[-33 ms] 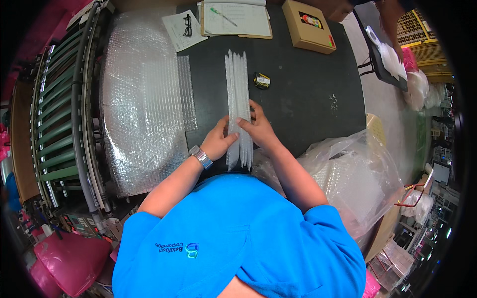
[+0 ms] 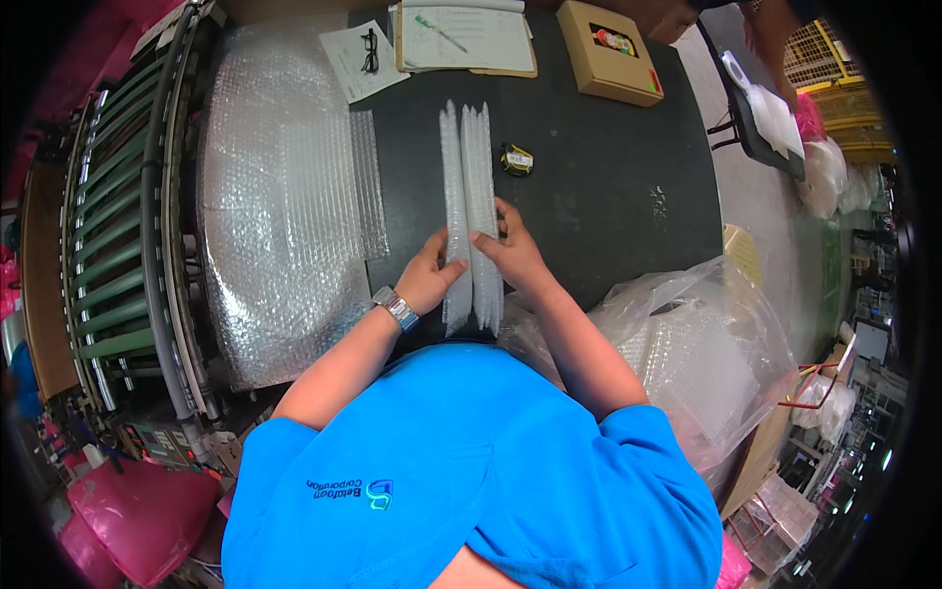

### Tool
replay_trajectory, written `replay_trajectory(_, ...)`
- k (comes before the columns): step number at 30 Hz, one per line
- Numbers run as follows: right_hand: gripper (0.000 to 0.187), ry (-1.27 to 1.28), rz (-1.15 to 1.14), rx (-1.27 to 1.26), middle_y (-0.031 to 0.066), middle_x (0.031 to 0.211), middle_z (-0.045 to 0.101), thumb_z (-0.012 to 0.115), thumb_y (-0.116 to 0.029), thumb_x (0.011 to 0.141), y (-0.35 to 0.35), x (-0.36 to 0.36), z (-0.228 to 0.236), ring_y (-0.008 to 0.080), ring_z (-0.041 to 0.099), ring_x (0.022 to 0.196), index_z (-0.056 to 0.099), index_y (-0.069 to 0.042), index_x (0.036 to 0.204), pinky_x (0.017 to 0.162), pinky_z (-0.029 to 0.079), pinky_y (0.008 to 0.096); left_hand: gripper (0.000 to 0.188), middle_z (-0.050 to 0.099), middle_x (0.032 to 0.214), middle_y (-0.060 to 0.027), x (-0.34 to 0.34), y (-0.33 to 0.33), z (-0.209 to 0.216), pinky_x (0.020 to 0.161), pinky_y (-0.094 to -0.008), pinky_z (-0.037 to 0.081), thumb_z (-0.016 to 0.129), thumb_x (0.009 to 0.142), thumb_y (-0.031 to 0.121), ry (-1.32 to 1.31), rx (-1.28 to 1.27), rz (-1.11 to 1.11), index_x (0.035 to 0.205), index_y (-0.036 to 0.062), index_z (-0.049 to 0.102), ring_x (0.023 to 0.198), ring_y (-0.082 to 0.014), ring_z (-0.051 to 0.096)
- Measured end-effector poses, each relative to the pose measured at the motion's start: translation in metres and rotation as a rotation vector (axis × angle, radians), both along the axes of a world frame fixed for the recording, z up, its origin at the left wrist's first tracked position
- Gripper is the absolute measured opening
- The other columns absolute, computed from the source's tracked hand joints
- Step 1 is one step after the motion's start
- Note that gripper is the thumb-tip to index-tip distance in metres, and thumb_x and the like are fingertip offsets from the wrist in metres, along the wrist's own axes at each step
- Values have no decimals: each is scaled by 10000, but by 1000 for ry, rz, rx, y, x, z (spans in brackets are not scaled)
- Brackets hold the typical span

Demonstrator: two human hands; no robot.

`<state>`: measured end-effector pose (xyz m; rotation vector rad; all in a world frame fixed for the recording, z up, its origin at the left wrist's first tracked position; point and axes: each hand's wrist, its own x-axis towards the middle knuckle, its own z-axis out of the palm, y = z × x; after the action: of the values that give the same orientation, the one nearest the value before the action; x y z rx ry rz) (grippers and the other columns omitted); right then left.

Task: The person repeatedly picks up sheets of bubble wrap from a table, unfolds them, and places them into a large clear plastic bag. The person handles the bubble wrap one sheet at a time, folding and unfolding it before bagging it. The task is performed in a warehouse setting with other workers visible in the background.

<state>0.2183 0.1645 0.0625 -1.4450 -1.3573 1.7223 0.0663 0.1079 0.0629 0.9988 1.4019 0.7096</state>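
Observation:
Several bubble wrap pouches or folded sheets stand on edge in front of me, split into two bundles with a narrow dark gap between them. My left hand is closed on the thinner left bundle, thumb on its near face. The thicker right bundle is gripped by my right hand, thumb on the inner side and fingers behind. Both bundles' lower edges rest at or just above the dark table; I cannot tell which. A black and yellow tape measure lies just beyond my right hand.
Large bubble wrap sheets cover the left side, beside a roller conveyor. A clear plastic bag of bubble wrap sits at right. A clipboard, eyeglasses on paper and a cardboard box lie at the far edge.
The bubble wrap stack has parted: the left bundle has tilted a little left and the right one slightly right, widening the gap. My hands have moved slightly apart.

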Motion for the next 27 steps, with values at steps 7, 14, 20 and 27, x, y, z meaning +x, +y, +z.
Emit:
replay_trajectory(7,491,16,-196,69,150,1027,539,529,-133,800,28,57,-10,179,531,904,344,15,1230,775,424,278,677,390,1239,-207,-31,-7,-30,921,-315,329,559,753,143,42,75,252,1296,-38,198,1109,-260,415)
replay_trajectory(14,439,161,-138,-98,60,957,550,508,-201,855,12,35,-3,102,515,840,370,-8,1225,756,400,228,838,340,1265,-230,-28,0,-30,966,-356,276,637,747,333,-79,11,379,1305,-51,143,1172,-285,336)
replay_trajectory(20,416,16,-46,0,52,890,542,485,-126,838,11,20,-3,101,508,802,370,4,1216,749,400,244,1057,267,1300,-266,-19,0,-31,995,-360,238,699,650,445,-14,42,351,1299,-91,58,1221,-301,271)
replay_trajectory(27,429,-457,46,442,234,1161,422,477,-140,767,8,21,1,328,536,900,440,-111,1194,803,421,362,1091,250,1301,-280,-16,0,-40,981,-350,269,731,625,409,117,138,352,1302,-83,32,1208,-302,291)
